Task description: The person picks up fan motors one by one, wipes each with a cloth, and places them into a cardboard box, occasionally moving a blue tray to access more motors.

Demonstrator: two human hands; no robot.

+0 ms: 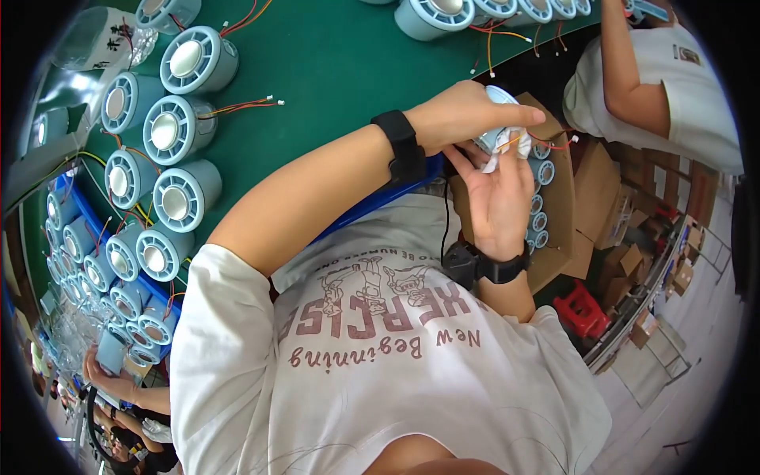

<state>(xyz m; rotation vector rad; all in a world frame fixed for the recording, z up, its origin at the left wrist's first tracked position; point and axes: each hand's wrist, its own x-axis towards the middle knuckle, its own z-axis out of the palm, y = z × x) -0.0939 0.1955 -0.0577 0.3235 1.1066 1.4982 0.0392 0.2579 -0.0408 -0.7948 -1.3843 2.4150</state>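
Observation:
At the table's near right edge, my left hand (455, 117) is wrapped round a light blue cylindrical motor housing (499, 96). It is tilted, and my fingers cover much of it. Red and yellow wires (560, 146) with a small white connector stick out to its right. My right hand (500, 194) comes from below, its fingers closed on a crumpled white cloth (507, 147) pressed against the housing's lower side. Just beneath both hands, an open cardboard box (558, 210) holds several similar housings.
On the green table (317, 59), several light blue housings (165, 132) with loose wires stand at left and at the far edge. A blue crate (162, 289) of them is at far left, near another person's hand (111, 380). A co-worker (633, 87) and red stool (582, 311) are right.

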